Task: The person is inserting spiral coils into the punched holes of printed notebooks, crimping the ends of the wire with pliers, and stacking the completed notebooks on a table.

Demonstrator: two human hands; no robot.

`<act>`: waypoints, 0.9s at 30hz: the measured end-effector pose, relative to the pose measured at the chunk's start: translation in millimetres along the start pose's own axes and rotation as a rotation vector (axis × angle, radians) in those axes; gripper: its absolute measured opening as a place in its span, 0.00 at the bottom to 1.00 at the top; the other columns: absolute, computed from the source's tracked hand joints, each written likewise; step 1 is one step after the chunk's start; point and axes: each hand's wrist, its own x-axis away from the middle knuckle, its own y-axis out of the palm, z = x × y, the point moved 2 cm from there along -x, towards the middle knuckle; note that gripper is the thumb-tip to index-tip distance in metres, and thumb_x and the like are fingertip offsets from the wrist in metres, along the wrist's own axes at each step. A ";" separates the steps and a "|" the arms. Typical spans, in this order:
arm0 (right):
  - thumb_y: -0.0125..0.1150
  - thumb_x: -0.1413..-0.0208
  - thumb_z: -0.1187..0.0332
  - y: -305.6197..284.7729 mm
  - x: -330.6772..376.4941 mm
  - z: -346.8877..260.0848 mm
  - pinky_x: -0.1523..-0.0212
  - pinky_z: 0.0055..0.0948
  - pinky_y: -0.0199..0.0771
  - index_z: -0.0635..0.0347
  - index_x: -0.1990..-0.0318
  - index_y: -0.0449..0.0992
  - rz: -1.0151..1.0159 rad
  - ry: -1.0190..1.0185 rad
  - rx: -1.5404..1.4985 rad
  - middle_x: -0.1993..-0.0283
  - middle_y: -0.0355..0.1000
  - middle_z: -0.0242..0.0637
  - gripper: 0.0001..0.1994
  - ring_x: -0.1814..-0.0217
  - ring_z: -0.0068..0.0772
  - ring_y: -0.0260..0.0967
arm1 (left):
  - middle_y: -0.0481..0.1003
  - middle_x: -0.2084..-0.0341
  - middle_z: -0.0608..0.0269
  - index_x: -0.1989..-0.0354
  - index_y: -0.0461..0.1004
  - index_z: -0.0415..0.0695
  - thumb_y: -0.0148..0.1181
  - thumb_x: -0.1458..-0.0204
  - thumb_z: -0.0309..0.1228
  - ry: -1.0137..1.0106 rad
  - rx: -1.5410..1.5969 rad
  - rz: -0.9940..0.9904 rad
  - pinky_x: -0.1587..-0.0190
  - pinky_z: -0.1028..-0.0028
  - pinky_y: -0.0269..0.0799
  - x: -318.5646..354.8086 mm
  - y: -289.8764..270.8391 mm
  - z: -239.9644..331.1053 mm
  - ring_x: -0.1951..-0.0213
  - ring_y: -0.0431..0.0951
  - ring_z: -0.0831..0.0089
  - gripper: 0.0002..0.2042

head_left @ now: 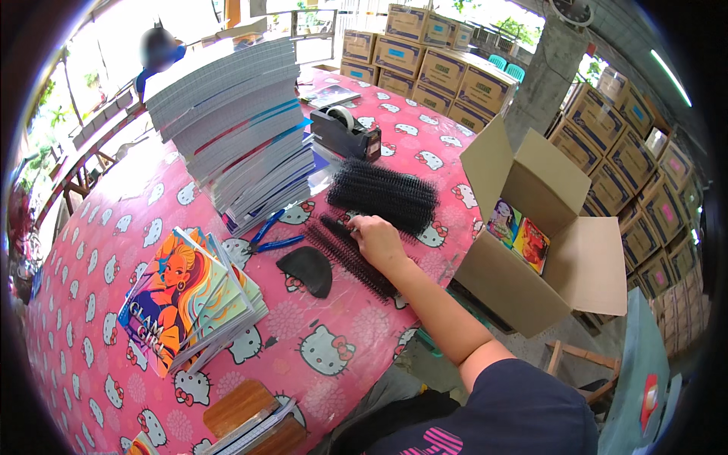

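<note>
My right hand (377,240) reaches across the pink patterned table (106,250), its fingers closed on the end of a black spiral binding coil (350,254). That coil is one of a few lying loose there. Just beyond the hand lies a pile of several more black coils (383,193). Blue-handled pliers (269,235) and a black half-round piece (306,271) lie left of the hand. A stack of notebooks with colourful illustrated covers (186,299) sits further left. My left hand is out of view.
A tall stack of unbound paper blocks (235,121) stands at the back, with a black tape dispenser (345,130) beside it. An open cardboard box (531,288) holding notebooks sits right of the table. Brown cartons (455,76) are piled behind. A wooden board (239,409) lies at the near edge.
</note>
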 end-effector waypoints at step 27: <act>0.62 0.60 0.80 -54.4 135.5 -230.2 0.63 0.32 0.69 0.60 0.55 0.71 -0.573 -0.425 -1.271 0.62 0.64 0.39 0.20 0.60 0.41 0.68 | 0.70 0.50 0.44 0.52 0.69 0.33 0.48 0.40 0.31 -0.006 -0.124 0.160 0.50 0.62 0.68 -8.3 -35.1 -37.8 0.51 0.72 0.55 0.14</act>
